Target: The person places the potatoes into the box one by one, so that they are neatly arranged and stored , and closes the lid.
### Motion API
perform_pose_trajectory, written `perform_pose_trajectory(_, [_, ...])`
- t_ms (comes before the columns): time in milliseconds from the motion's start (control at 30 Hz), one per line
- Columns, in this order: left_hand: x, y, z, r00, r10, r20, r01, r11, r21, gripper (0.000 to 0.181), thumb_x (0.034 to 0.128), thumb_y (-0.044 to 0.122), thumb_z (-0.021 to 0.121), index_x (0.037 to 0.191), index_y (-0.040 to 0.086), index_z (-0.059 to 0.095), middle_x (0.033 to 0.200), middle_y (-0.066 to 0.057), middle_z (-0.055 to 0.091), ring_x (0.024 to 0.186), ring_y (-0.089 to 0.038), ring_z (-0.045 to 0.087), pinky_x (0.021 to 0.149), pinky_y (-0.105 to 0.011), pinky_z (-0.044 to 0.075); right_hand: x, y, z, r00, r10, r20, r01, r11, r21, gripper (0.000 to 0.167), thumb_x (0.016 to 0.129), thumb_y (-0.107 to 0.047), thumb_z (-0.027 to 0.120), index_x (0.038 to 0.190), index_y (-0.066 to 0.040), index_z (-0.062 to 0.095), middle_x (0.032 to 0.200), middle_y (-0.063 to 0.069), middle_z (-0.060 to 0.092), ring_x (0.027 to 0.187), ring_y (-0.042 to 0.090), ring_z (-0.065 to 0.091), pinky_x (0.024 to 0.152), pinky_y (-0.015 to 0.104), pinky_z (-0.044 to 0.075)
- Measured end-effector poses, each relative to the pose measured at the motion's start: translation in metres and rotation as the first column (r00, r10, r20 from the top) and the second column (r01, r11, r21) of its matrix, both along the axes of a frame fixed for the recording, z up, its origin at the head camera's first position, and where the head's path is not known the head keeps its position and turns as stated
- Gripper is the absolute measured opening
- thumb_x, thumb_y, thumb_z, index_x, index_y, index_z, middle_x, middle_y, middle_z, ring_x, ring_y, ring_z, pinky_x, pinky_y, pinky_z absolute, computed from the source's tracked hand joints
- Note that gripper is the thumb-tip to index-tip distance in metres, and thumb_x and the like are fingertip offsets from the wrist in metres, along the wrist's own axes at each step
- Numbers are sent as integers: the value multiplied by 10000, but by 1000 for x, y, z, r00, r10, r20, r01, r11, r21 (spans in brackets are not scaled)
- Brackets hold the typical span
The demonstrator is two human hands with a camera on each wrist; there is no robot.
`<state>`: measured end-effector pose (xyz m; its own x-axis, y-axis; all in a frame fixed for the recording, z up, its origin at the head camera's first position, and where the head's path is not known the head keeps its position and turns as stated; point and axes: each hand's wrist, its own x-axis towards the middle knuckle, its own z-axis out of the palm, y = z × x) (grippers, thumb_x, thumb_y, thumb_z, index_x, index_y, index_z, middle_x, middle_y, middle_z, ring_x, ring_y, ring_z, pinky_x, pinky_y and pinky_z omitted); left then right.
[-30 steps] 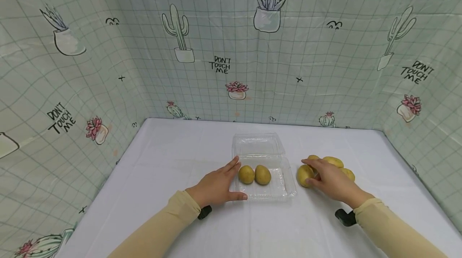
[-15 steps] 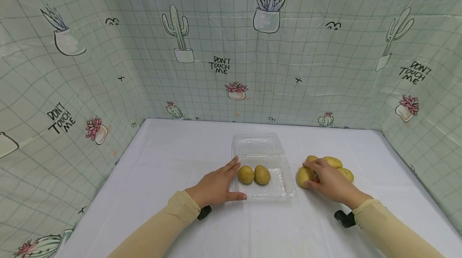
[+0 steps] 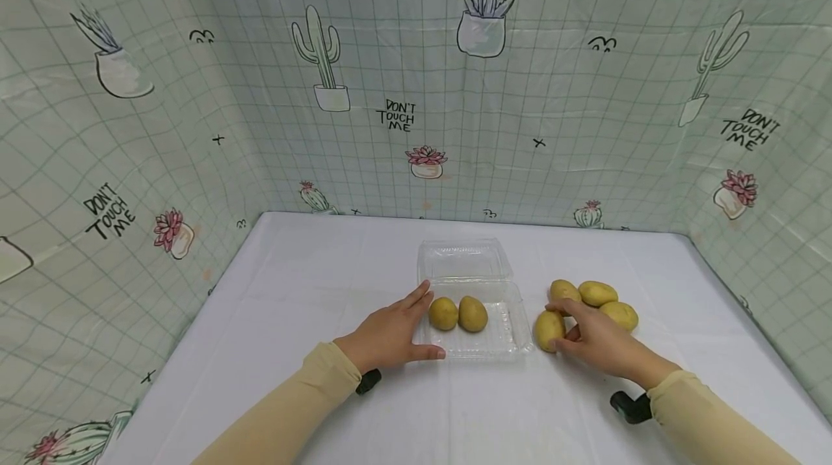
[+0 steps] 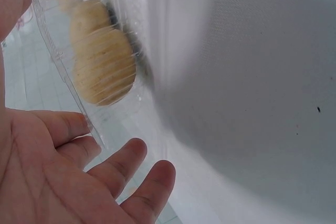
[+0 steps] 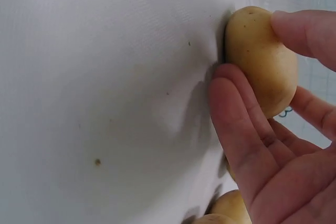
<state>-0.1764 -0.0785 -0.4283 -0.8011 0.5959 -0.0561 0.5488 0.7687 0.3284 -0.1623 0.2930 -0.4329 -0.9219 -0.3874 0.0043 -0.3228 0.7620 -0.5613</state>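
As the head view shows, our right hand (image 3: 604, 339) pinches a potato (image 3: 547, 332) on the table (image 3: 481, 407), just beside the clear container (image 3: 509, 341) bearing two potatoes (image 3: 473, 315). In the left wrist view, our left hand (image 4: 60, 166) spreads wide at the container's edge. The right wrist view shows thumb and fingers about the potato, so we judge this a picking-up step, next calling for a steady lift above the container's wall.
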Motion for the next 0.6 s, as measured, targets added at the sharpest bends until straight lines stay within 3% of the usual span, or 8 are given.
perform_pose_trajectory(300, [1,0,0,1000,-6,1,6,1000,16,991,876,640,642,1560,16,290,1654,-98,142,1443,-263,320,1071,-425,398,-1,4,-5,996,55,69,-45,990,-131,620,903,-182,757,1445,-37,492,1341,269,532,738,69,636,618,265,513])
perform_pose_trajectory(600, [1,-1,0,1000,-2,3,2,1000,19,992,874,642,642,1561,20,289,1657,-83,132,1438,-263,330,1069,-422,401,-5,11,-13,986,93,141,-57,969,-239,638,922,-183,737,1476,-39,455,1374,273,490,707,130,638,628,264,514])
